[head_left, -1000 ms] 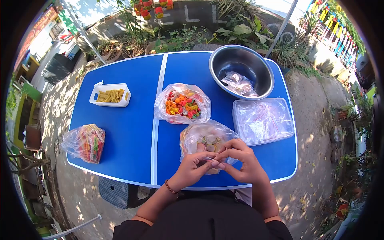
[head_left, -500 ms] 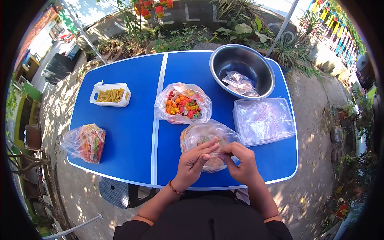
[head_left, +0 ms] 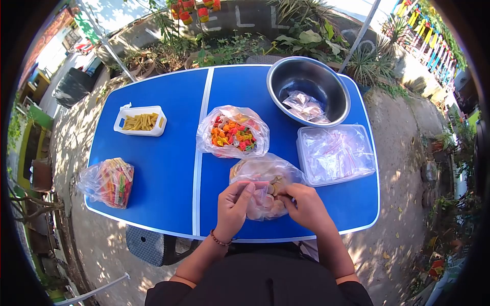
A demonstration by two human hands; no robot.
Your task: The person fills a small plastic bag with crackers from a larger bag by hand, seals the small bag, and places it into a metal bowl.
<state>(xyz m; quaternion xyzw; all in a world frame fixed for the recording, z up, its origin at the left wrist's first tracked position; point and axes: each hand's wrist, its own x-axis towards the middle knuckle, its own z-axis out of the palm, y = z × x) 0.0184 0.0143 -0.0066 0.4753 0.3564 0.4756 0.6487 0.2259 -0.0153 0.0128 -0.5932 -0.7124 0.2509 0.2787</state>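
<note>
Near the front edge of the blue table, my left hand (head_left: 234,205) and my right hand (head_left: 306,205) are closed in pinches. A small clear zip bag (head_left: 265,189) with a pinkish top edge stretches between them, hard to tell from the plastic behind. Below and behind it lies a large clear plastic bag (head_left: 270,167) with round, flat beige pieces inside. My fingers partly cover this bag. Just beyond is an open clear bag of orange, red and yellow snack pieces (head_left: 234,133). To the right, a clear plastic box (head_left: 337,153) holds flat clear bags with pinkish lines.
A metal basin (head_left: 334,102) with filled small bags (head_left: 306,106) stands at the back right. On the left are a white tub (head_left: 145,131) of yellow sticks and a bag of pink and red strips (head_left: 113,186). A grey stool (head_left: 145,246) is below the table's front edge.
My left hand has turned from stretched fingers to a pinch and shifted slightly left. My right hand stays nearly in place. The small bag now shows more plainly between them.
</note>
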